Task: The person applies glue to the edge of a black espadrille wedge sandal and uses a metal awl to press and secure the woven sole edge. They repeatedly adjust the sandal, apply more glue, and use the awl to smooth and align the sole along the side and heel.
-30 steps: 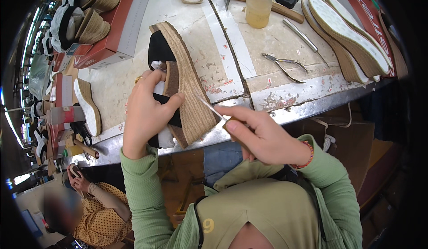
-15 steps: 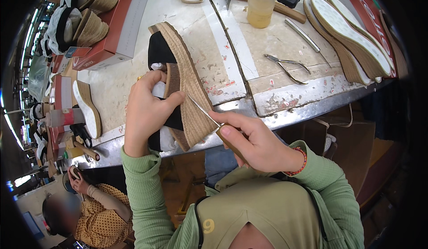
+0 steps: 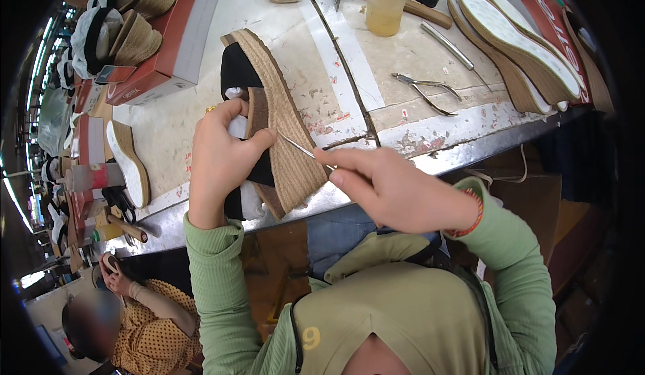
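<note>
A wedge sandal lies on its side near the table's front edge, with a braided jute wedge, black upper straps and white paper stuffed inside. My left hand is closed round its upper and insole edge, the thumb pressing beside the top of the braid. In my right hand is a thin metal awl, its handle now mostly hidden by the fingers. Its tip touches the upper part of the jute side, close to my left thumb.
To the right lie nippers, a metal-handled pick, a hammer, a pink-capped bottle and white-topped wedge soles. A red shoe box and a loose sole are on the left. A co-worker sits lower left.
My right hand has turned and risen slightly, so the awl lies flatter against the jute and its wooden handle is no longer plainly seen. My left hand keeps its hold. The view has shifted a little.
</note>
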`<state>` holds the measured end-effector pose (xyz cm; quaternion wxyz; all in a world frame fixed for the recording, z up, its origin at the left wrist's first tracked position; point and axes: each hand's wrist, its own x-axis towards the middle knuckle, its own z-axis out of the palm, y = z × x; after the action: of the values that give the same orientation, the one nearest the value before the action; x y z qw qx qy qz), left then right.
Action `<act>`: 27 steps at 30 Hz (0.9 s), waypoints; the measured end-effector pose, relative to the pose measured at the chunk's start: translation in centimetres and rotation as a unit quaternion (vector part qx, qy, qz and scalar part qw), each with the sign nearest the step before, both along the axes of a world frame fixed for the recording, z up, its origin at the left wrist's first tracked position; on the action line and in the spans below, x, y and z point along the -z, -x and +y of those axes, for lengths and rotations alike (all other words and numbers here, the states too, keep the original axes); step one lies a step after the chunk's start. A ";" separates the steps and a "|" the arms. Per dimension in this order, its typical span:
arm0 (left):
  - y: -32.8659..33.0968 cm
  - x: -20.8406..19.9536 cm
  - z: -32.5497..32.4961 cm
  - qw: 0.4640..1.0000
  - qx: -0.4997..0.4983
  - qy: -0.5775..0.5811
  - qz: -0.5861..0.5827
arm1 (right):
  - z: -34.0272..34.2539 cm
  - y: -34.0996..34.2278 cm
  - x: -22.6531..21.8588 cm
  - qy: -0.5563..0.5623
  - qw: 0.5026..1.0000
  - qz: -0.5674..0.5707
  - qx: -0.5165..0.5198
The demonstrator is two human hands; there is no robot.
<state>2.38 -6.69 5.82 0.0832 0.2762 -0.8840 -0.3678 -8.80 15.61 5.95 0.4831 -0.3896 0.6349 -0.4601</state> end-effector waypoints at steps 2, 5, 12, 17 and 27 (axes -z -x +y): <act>-0.1 -0.1 0.1 1.000 -0.004 0.000 -0.006 | 0.2 -1.4 1.0 0.040 0.993 0.106 0.013; -0.2 -0.3 0.1 1.000 0.000 -0.014 0.002 | 1.1 -2.2 2.0 0.057 0.996 0.036 0.058; -0.1 -0.4 -0.1 0.997 -0.013 -0.076 0.002 | 0.6 -2.4 3.6 0.126 0.987 0.031 0.090; 0.1 -0.2 0.1 0.999 -0.017 -0.038 0.008 | 0.1 -3.0 4.2 0.157 0.976 0.112 0.105; 0.0 0.2 0.0 0.999 0.001 0.032 0.023 | -0.8 -2.6 1.3 0.030 0.976 0.214 0.027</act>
<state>2.36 -6.73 5.61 0.1117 0.2644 -0.8934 -0.3457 -6.17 14.79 4.66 0.3116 -0.4758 0.7198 -0.3979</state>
